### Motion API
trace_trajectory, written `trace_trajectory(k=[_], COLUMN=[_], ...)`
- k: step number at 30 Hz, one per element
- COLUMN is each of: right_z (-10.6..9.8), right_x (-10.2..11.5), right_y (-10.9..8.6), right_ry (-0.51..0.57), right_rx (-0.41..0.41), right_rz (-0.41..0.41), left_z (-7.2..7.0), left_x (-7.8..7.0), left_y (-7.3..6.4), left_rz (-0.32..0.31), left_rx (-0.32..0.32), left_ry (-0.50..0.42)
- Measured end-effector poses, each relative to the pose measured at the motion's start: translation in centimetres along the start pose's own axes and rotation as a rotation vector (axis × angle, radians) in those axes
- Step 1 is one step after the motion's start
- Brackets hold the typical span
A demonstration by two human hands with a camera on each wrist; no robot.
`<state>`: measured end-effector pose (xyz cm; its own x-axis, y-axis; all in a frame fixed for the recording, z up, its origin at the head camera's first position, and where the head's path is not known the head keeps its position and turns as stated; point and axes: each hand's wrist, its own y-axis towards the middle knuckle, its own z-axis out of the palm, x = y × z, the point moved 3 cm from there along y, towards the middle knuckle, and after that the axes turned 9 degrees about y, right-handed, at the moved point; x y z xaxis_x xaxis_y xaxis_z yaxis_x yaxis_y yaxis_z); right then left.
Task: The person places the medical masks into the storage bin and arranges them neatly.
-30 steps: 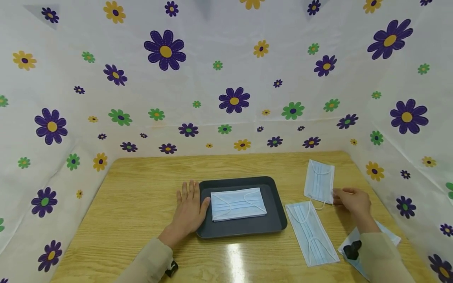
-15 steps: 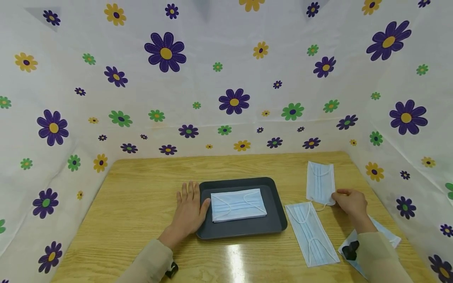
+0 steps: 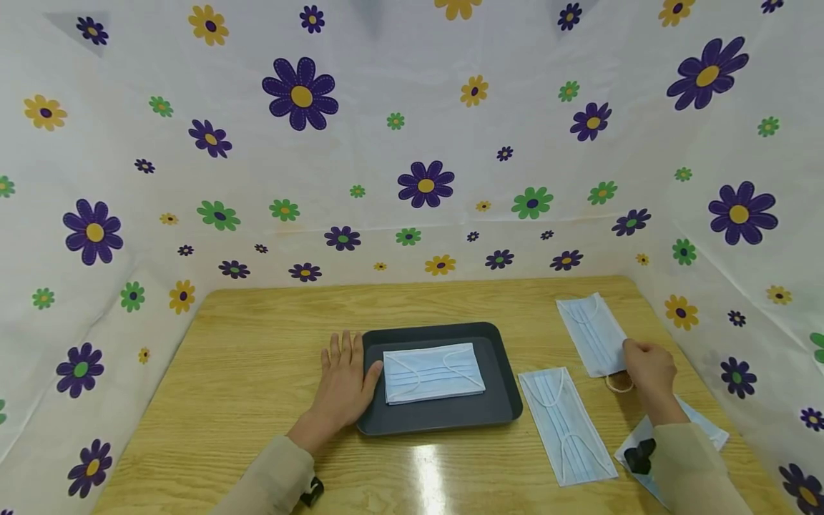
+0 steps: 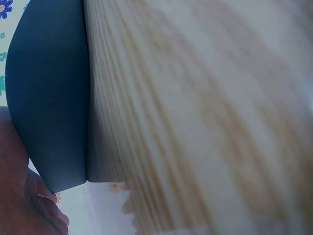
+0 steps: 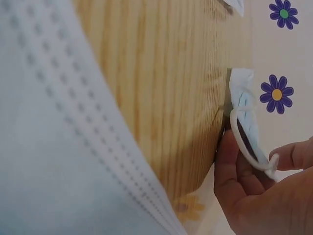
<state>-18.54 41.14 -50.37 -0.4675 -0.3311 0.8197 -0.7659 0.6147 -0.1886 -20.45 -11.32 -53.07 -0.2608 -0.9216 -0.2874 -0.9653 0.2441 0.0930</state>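
Note:
My right hand [image 3: 651, 372] pinches the near right edge of a pale blue face mask [image 3: 591, 334], its white ear loop hanging below. In the right wrist view the thumb and curled fingers hold this mask [image 5: 248, 125] at its end. My left hand [image 3: 341, 386] lies with straight fingers along the left side of a dark grey tray [image 3: 444, 415], its thumb over the rim. Inside the tray lies a neat stack of face masks [image 3: 434, 372]. In the left wrist view the tray wall [image 4: 49, 98] stands beside part of the left hand [image 4: 24, 186].
Another face mask [image 3: 566, 425] lies flat to the right of the tray. One more mask [image 3: 704, 422] is partly covered by the right sleeve [image 3: 692, 465]. A flowered cloth [image 3: 360, 157] walls the wooden table [image 3: 257, 357] at the back and sides.
The right hand has shifted its grip on the mask and moved slightly right. The mask has turned, its near end swinging right, away from the flat mask. The left hand stays in place.

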Motion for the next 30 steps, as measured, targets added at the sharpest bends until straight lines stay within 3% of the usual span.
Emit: trace_trajectory(k=[8,16,24,30], right_z=[0.4,0.4,0.7,1.0], right_x=[-0.9,-1.1,-1.0,-0.7], right_y=[0.4,0.4,1.0,1.1], right_ry=[0.082,0.157,0.338,0.454], right_rx=[0.006,-0.035,0.033,0.14], right_rz=[0.065,0.073,0.112,0.184], left_z=[0.1,0.0,0.0,0.0], left_x=[0.0,0.0,0.0,0.1], left_y=[0.1,0.0,0.0,0.0], left_rz=[0.006,0.0,-0.002,-0.007], left_rx=[-0.006,0.011,0.013,0.007], left_ry=[-0.009,-0.001,-0.008,-0.005])
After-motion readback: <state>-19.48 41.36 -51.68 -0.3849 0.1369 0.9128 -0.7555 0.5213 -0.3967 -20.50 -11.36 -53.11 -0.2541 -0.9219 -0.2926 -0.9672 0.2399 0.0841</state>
